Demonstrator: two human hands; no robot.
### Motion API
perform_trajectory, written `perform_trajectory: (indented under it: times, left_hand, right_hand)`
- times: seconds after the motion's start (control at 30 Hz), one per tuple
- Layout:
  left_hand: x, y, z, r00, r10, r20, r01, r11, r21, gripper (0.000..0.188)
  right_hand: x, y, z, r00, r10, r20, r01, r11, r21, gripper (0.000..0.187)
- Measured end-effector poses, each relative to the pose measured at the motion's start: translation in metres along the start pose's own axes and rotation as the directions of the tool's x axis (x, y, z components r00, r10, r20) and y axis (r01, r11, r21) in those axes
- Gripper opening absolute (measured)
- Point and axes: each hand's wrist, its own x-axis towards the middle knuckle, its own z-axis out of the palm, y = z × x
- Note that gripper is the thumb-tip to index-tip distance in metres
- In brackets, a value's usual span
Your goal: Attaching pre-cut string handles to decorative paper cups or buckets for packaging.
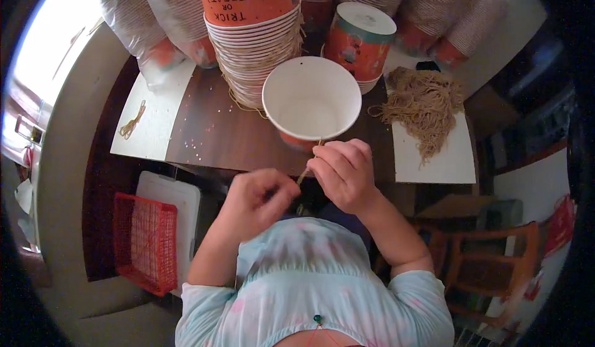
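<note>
Just in front of my body, a short tan cord [303,176] stretches between my two hands. My right hand [344,172] pinches its upper end close to the front rim of a paper bucket. Slightly blurred, my left hand [260,197] has its fingers curled in at the cord's lower end. The bucket [312,96] is open at the top, white inside and orange outside, and stands near the table's front edge. Behind it on the left rises a tall stack of nested orange buckets [254,62], with tan cords hanging between their rims.
An upside-down orange bucket [359,43] stands behind right. A tangled heap of tan cords [424,102] lies on a white board [434,155]. Another cord bundle [132,122] is at left. Bagged bucket stacks [434,12] line the back. Below left hangs a red basket [145,241]; right, a wooden chair [496,260].
</note>
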Motion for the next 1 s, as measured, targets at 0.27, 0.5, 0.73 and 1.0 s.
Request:
perform_trajectory:
  times: [0.27, 0.5, 0.73, 1.0]
  left_hand:
    - [-0.019, 0.044, 0.003, 0.927, 0.333, 0.171, -0.319, 0.942, -0.106, 0.003]
    - [-0.023, 0.044, -0.043, 0.97, 0.068, 0.233, -0.066, 0.998, -0.019, 0.013]
    - [0.007, -0.007, -0.122, 0.971, -0.177, 0.161, 0.175, 0.984, 0.025, 0.015]
    - [0.09, 0.085, -0.035, 0.962, 0.175, 0.21, -0.191, 0.98, 0.06, 0.021]
  right_hand:
    - [0.004, 0.017, 0.001, 0.988, 0.069, -0.135, -0.056, 0.993, 0.099, 0.019]
    - [-0.012, 0.049, -0.013, 0.999, -0.026, -0.028, 0.032, 0.962, 0.27, 0.022]
    - [-0.011, 0.075, -0.065, 0.974, -0.002, 0.228, -0.069, 0.95, 0.304, 0.028]
    - [0.09, 0.037, -0.061, 0.65, 0.304, 0.696, -0.705, -0.099, 0.702, 0.05]
